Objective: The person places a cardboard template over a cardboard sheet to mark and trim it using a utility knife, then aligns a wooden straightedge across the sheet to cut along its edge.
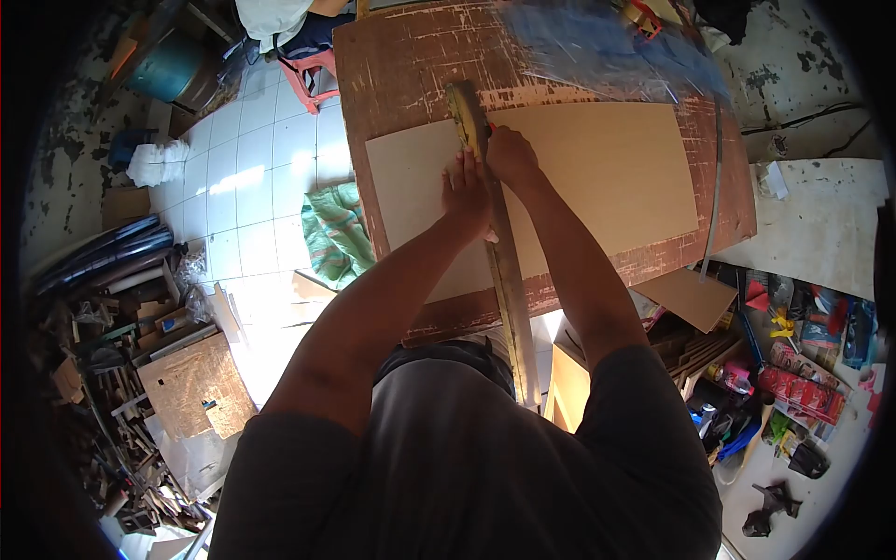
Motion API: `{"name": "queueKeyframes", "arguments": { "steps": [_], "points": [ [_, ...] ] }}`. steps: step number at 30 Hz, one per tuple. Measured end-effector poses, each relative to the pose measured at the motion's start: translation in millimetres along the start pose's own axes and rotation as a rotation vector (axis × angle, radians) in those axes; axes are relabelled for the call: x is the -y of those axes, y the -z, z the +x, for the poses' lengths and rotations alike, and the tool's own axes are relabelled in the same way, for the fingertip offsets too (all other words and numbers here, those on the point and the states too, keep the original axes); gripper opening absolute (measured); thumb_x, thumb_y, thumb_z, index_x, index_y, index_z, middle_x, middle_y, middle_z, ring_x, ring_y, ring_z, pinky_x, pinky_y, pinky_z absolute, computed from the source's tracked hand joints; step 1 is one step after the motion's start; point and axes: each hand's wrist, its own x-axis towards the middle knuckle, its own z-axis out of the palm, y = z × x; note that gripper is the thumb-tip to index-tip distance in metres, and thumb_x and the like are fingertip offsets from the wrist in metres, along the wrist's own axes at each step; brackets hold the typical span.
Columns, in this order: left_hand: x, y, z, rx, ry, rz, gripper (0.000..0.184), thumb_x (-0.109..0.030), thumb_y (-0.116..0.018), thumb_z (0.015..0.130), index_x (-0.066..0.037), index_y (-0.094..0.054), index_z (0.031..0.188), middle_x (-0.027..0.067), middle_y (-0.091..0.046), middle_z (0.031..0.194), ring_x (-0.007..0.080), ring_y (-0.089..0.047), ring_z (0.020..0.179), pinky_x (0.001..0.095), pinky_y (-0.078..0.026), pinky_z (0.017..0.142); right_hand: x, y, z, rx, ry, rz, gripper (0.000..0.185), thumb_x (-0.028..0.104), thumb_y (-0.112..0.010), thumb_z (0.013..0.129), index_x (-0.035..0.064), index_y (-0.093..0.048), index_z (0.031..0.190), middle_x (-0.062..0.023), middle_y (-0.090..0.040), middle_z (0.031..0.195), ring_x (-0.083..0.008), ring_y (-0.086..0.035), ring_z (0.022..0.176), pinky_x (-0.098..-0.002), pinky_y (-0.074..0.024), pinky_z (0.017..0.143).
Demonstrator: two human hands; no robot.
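A long, worn straightedge with a yellowish edge lies across a flat board, its near end reaching past the table edge toward my body. My left hand rests on the straightedge with its fingers stretched out, pressing it down. Just right of the bar, my right hand is closed around a small cutter-like tool; only a bit of red shows, and its tip is hidden. The board looks greyish left of the bar and tan on the right; whether it is one sheet I cannot tell.
The scratched brown table carries clear plastic sheeting at its far right. A green sack and a pink stool stand at its left. Scrap pieces crowd the left wall; assorted packets lie at right.
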Motion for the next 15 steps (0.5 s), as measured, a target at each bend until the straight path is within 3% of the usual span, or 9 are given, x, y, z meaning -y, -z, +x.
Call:
{"name": "queueKeyframes", "arguments": {
  "steps": [3,5,6,9,11,15],
  "points": [
    [0,-1,0,-0.008,0.003,0.011,0.151,-0.057,-0.091,0.058,0.011,0.003,0.154,0.0323,0.012,0.162,0.0444,0.004,0.153,0.0589,-0.015,0.121,4,6,-1,0.02,0.032,-0.063,0.032,0.02,-0.057,0.093,-0.0069,-0.059,0.11,-0.0316,-0.068,0.103,-0.0448,-0.069,0.1,-0.05,-0.0559,0.087],
    [0,-1,0,-0.016,0.002,-0.004,0.151,-0.057,-0.091,0.058,0.011,0.003,0.154,0.0322,0.012,0.162,0.0442,0.004,0.153,0.059,-0.015,0.121,8,10,4,0.101,-0.034,-0.052,0.056,0.027,-0.083,0.079,-0.0072,-0.059,0.115,-0.0262,-0.068,0.114,-0.0384,-0.067,0.11,-0.0444,-0.0562,0.092],
    [0,-1,-1,-0.024,0.0,-0.016,0.151,-0.057,-0.091,0.058,0.011,0.002,0.154,0.0321,0.012,0.162,0.044,0.004,0.153,0.0592,-0.015,0.121,7,8,6,0.104,-0.034,-0.053,0.056,0.027,-0.083,0.079,-0.0072,-0.059,0.115,-0.0262,-0.068,0.114,-0.0384,-0.067,0.11,-0.0444,-0.0562,0.092],
    [1,-1,0,-0.019,0.001,-0.016,0.15,-0.057,-0.091,0.058,0.01,0.002,0.155,0.0322,0.013,0.162,0.0439,0.004,0.153,0.0596,-0.015,0.121,0,0,4,0.096,-0.04,-0.034,0.057,0.028,-0.081,0.081,-0.0072,-0.056,0.118,-0.0264,-0.068,0.113,-0.0383,-0.067,0.11,-0.0443,-0.0559,0.092],
    [1,-1,0,-0.017,0.004,-0.01,0.15,-0.057,-0.091,0.058,0.01,0.002,0.155,0.0321,0.013,0.162,0.044,0.004,0.153,0.0597,-0.015,0.121,-8,-6,-6,0.022,0.002,0.029,0.033,0.022,-0.056,0.095,-0.007,-0.057,0.111,-0.0317,-0.068,0.101,-0.0443,-0.068,0.099,-0.0505,-0.0554,0.085],
    [-1,2,-2,-0.006,0.005,0.007,0.148,-0.056,-0.091,0.06,0.01,0.002,0.155,0.0316,0.013,0.162,0.0444,0.005,0.153,0.0598,-0.015,0.121,-24,-17,-47,0.041,-0.053,0.051,0.03,0.022,-0.053,0.098,-0.0054,-0.055,0.109,-0.0309,-0.069,0.098,-0.0446,-0.068,0.097,-0.0523,-0.0549,0.083]
  ]
}}
